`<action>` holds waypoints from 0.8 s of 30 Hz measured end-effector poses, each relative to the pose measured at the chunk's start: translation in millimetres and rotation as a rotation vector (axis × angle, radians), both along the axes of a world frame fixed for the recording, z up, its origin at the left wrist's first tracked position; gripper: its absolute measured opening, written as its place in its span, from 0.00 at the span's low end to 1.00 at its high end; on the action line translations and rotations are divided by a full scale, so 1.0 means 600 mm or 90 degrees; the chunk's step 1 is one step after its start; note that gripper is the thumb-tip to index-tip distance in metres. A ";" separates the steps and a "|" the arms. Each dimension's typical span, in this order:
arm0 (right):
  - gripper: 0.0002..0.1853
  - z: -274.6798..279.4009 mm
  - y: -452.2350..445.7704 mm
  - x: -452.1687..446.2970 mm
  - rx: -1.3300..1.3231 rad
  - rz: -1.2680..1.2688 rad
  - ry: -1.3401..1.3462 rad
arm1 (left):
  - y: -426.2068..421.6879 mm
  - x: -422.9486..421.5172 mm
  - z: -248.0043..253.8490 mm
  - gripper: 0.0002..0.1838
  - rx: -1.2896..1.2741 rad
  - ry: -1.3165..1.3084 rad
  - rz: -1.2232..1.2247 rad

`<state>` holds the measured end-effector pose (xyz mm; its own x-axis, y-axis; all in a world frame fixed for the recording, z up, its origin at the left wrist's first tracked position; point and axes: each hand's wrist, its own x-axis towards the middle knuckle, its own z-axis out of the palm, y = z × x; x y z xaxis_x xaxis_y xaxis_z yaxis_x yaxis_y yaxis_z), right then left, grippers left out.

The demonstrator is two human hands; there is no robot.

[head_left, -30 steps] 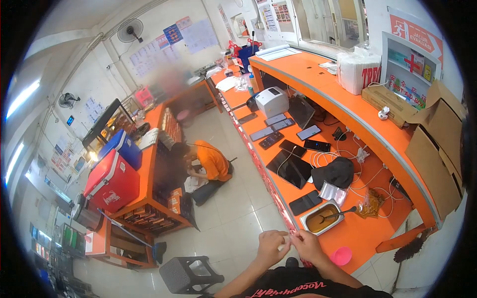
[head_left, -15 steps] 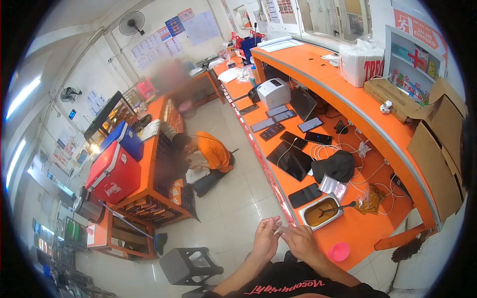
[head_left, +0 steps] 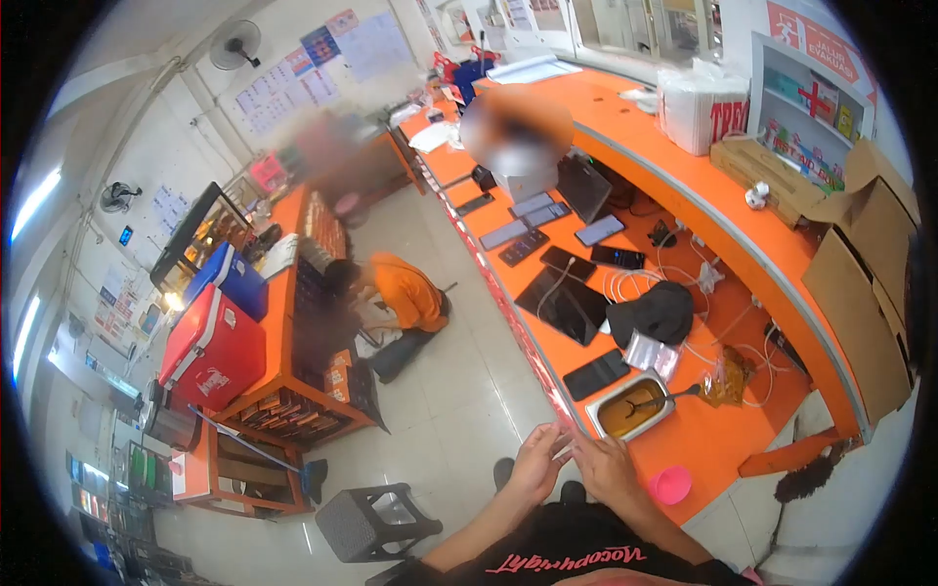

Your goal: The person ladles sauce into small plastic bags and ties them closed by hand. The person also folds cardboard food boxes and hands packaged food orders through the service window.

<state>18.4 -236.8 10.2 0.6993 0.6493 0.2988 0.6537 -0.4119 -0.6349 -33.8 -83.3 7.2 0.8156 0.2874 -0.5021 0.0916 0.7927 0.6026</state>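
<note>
My left hand and my right hand are held close together in front of my body, beside the orange counter's near edge. Their fingers are closed and the fingertips almost meet. Something thin and see-through seems to be pinched between them, too small to name. Just beyond my right hand is a metal tray of brown sauce with a dark-handled ladle resting in it. A pink cup stands on the counter to the right of my right hand. Clear plastic bags lie behind the tray.
Several phones, a tablet, a black cap and white cables lie on the counter. A grey stool stands at lower left. A person in orange crouches by the shelves, near red and blue cool boxes.
My view has shifted slightly, so the counter sits a little further left. My hands stay together, with the fingers slightly rearranged. The crouching person has barely moved.
</note>
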 end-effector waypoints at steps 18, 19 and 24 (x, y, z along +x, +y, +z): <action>0.25 -0.053 -0.186 0.191 0.265 -0.599 0.392 | 0.081 -0.025 -0.057 0.07 0.305 -0.076 0.050; 0.21 -0.052 -0.187 0.201 0.257 -0.628 0.444 | 0.076 -0.023 -0.058 0.07 0.304 -0.078 0.047; 0.17 -0.095 -0.178 0.231 0.290 -0.449 0.574 | 0.041 -0.003 -0.043 0.11 0.343 -0.059 0.050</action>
